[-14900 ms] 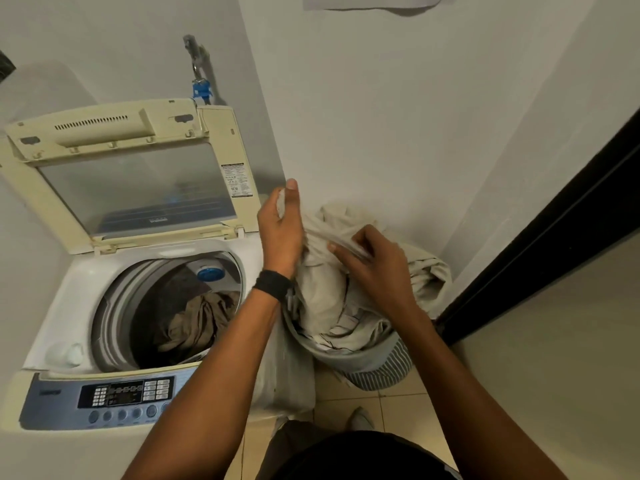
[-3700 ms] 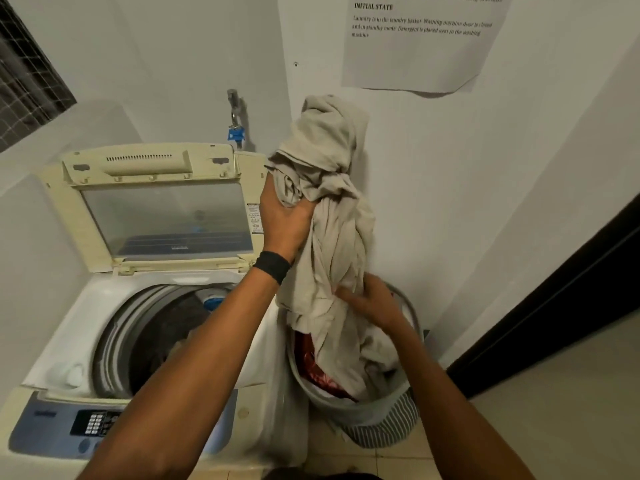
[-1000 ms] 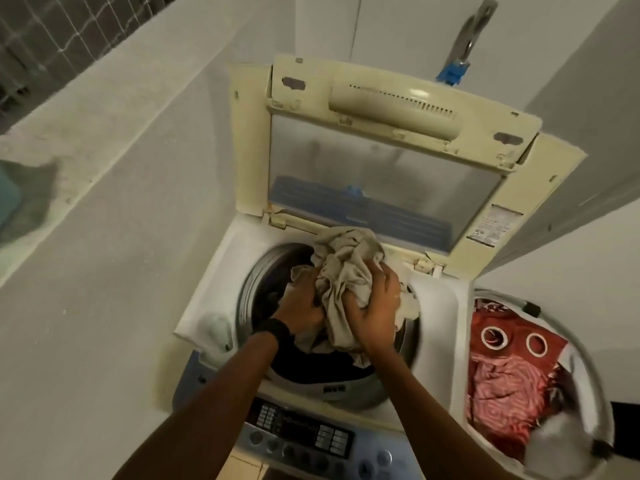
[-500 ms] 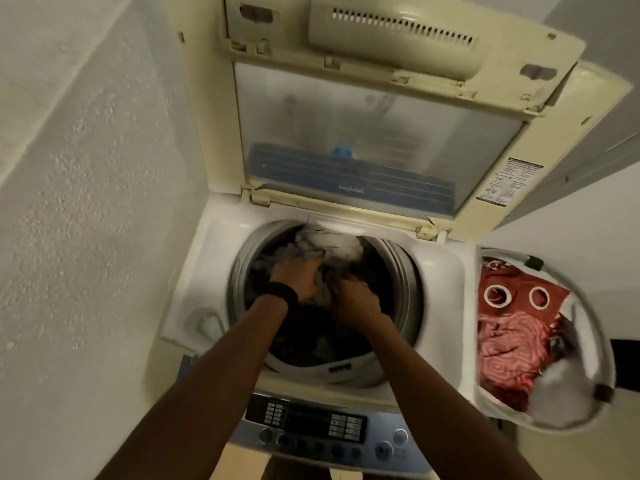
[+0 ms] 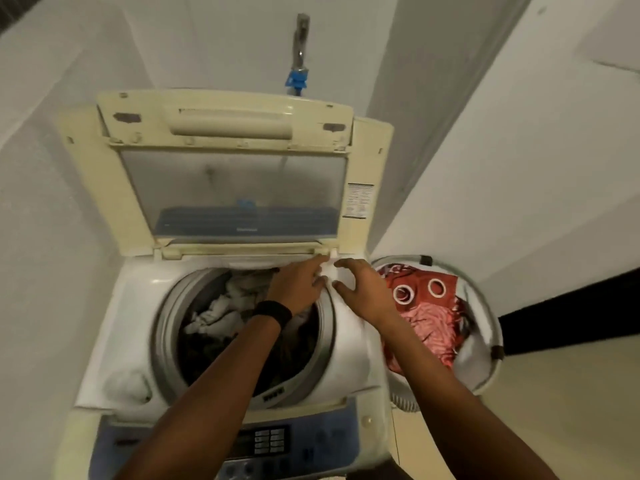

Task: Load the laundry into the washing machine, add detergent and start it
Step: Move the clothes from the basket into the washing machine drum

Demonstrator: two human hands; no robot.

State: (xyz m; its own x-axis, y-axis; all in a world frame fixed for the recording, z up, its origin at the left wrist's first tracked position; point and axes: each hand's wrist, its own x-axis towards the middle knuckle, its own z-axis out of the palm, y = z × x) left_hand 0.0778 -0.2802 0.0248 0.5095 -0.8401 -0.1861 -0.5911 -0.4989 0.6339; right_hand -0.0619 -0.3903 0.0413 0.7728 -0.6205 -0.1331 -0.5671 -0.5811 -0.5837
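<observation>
The top-loading washing machine [image 5: 349, 344] stands with its lid [image 5: 235, 188] raised upright, and the round laundry basket [image 5: 493, 323] sits just beside its right side. Pale and dark laundry [image 5: 221, 313] lies inside the drum [image 5: 166, 334], and a red patterned fabric [image 5: 429, 306] lies in the basket. The left hand [image 5: 298, 285], with a black wristband [image 5: 273, 311], is over the rear right of the drum rim and the right hand [image 5: 367, 292] is over the machine's top deck near the basket. The grip of each is apart, fingers spread and holding nothing, though blur leaves it unclear whether the left fingertips touch the rim.
</observation>
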